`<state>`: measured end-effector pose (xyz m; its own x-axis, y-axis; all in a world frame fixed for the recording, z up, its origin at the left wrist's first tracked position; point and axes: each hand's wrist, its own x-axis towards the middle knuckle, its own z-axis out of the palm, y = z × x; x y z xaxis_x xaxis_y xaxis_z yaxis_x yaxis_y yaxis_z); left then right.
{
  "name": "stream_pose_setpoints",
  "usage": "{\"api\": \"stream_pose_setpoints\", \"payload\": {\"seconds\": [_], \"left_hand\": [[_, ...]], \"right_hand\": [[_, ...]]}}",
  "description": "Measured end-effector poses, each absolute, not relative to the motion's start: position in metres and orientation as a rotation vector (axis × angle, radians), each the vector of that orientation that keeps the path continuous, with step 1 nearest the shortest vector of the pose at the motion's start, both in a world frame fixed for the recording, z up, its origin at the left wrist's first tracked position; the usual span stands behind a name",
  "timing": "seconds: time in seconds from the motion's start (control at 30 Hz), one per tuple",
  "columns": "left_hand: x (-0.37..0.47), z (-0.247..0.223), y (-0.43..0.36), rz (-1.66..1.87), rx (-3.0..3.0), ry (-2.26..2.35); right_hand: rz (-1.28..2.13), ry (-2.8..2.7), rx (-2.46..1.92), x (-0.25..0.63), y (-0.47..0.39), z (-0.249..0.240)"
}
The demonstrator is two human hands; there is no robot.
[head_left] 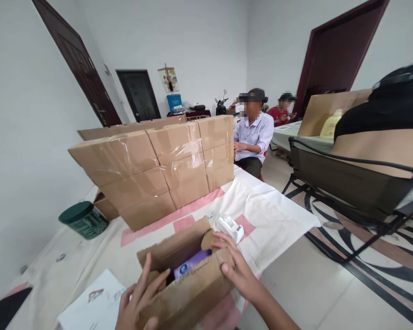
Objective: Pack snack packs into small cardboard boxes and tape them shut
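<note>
An open cardboard box (189,295) stands in front of me on the table. Inside it lies a purple pack (192,264) with a round blue mark, partly hidden by the near wall. My left hand (137,293) is at the box's left end, fingers stretched and spread, some reaching over the edge. At the right end, my right hand (239,266) grips the box, thumb on the near wall and fingers over the end flap. Just beyond those fingers sits a white tape dispenser (230,228).
Taped cardboard boxes (158,169) form a wall across the cloth-covered table (261,206). A dark green tub (84,220) and a white printed sheet (92,300) are at left. A person (256,130) sits beyond the boxes; a folding chair (347,169) stands at right.
</note>
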<state>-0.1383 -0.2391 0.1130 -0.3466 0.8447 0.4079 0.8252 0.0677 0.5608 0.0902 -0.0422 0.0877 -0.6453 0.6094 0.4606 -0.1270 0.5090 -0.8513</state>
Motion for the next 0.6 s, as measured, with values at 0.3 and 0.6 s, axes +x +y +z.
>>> {"api": "stream_pose_setpoints", "payload": {"seconds": [0.3,0.6], "left_hand": [[-0.110,0.109,-0.230,1.544,1.381,2.429],[-0.106,0.127,-0.237,0.817,1.853,2.762]], "right_hand": [[1.265,-1.836,-0.525,0.079,-0.055,0.080],[0.967,-1.774,-0.595,0.058,-0.051,0.070]]}}
